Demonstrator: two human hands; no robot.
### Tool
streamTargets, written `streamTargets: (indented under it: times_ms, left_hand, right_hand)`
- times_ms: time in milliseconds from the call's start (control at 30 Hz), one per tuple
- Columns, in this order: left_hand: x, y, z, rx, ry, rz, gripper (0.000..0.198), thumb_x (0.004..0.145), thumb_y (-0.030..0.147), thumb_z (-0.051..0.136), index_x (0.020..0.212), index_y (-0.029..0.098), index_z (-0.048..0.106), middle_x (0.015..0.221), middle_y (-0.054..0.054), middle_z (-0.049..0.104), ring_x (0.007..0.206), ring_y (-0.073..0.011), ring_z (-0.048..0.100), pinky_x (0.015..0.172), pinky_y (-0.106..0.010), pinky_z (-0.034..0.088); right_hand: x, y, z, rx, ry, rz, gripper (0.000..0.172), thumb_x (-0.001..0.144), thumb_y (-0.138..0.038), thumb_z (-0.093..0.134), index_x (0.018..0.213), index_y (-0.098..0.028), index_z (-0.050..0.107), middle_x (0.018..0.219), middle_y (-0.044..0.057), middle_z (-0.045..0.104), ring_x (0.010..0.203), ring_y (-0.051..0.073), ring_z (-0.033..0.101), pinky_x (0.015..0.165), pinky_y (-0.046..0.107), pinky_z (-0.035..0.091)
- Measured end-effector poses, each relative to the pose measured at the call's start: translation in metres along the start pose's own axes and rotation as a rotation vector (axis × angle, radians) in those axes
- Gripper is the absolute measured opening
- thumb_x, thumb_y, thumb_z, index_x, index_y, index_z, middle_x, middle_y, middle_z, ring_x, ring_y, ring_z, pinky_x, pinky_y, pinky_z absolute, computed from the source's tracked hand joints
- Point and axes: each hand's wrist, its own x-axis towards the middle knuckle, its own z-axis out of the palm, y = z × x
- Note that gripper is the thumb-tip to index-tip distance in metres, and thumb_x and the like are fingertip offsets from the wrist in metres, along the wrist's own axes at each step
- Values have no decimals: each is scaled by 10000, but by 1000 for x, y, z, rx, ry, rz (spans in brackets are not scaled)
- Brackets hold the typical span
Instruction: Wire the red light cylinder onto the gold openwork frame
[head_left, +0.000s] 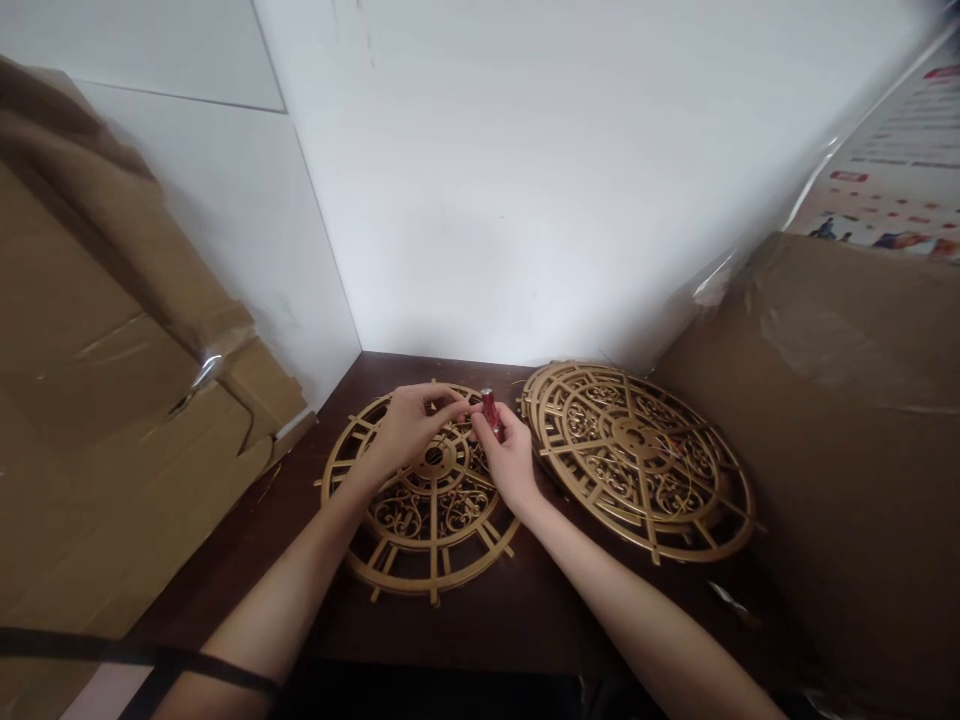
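1 bare right hand (514,458) is gripping a red metallic cylinder (490,408) near-upright mid-frame; the left hand (411,425) is pinching leftward beside it, contents unclear.

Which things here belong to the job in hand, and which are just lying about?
In the job:
red tool in the right hand
gold disc under the left hand
stacked gold discs, probably, since they match

Likely just lying about:
left-side cardboard
right-side cardboard
printed sheet above that
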Motion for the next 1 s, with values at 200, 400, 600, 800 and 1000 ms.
streamTargets:
  times_ms: [200, 400, 600, 800, 1000]
  left_hand:
    - [-7, -9, 11, -132, 137, 4, 234, 780, 362, 619, 814, 149, 711, 766, -57, 701, 731, -157, 625, 673, -245, 474]
    - [-9, -21, 20, -286, 255, -50, 214, 743, 337, 653, 801, 134, 685, 708, -56, 691, 660, -154, 624, 627, -251, 485]
    - [-9, -22, 22, -342, 311, -82, 217, 730, 337, 662, 755, 122, 667, 662, -37, 668, 570, -116, 580, 574, -231, 465]
    - [-9, -15, 7, -213, 225, -85, 233, 753, 347, 640, 803, 123, 680, 740, -51, 690, 633, -125, 591, 590, -224, 454]
    - [-10, -14, -20, 150, -179, 41, 261, 812, 387, 575, 898, 180, 708, 878, -39, 704, 795, -151, 612, 690, -235, 439]
  right_hand:
    - [3, 4, 1, 89, -108, 50, 291, 843, -409, 529, 1008, -188, 622, 809, 25, 639, 599, 121, 530, 585, 242, 447]
    - [1, -2, 3, 226, -173, 77, 297, 845, -462, 522, 916, -178, 573, 852, 24, 639, 605, 111, 558, 590, 232, 466]
    - [3, 3, 3, 298, -201, 98, 307, 838, -491, 527, 834, -185, 533, 789, 0, 621, 484, 79, 527, 483, 212, 400]
    - [4, 2, 1, 281, -274, 66, 277, 838, -428, 546, 841, -160, 618, 783, 20, 629, 489, 65, 470, 476, 206, 370]
    - [3, 4, 1, 291, -216, 94, 244, 806, -401, 589, 863, -173, 657, 713, 3, 615, 508, 73, 476, 472, 198, 369]
